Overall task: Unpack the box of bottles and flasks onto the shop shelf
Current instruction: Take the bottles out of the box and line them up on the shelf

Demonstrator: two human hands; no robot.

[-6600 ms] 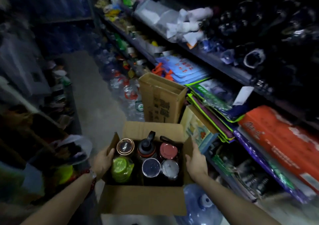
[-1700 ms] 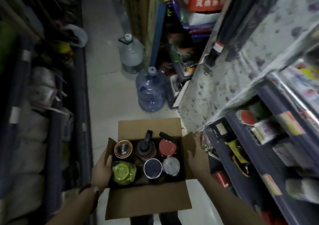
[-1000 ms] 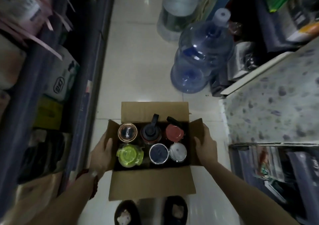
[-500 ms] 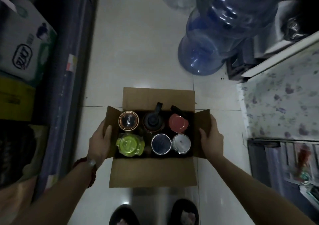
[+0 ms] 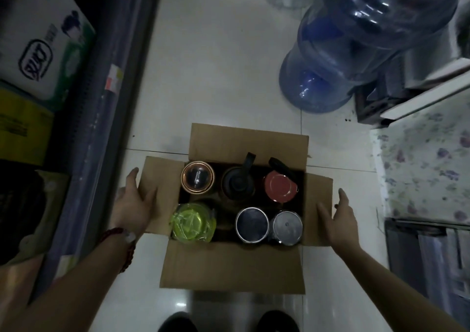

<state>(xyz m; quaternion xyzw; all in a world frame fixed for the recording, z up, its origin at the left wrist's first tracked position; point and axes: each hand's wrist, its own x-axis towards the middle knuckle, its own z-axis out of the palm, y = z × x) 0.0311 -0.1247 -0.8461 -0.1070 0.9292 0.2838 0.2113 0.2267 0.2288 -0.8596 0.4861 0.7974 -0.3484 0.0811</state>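
While the cardboard box sat on the floor tiles, head view showed six bottles standing upright inside, caps up. Left hand lay flat on the box's left flap, fingers straight; right hand hovered spread beside the right flap, nearest the silver-lidded flask.

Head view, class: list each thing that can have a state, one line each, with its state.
Cardboard box: flaps open, on the floor, six bottles inside.
Green-lidded bottle: upright, lid on.
Red-lidded flask: upright, lid on.
Copper-rimmed flask: upright, capped.
Left hand: fingers straight, on the left flap.
Right hand: fingers straight, at the right flap.
Water jug: tilted; cap out of view.
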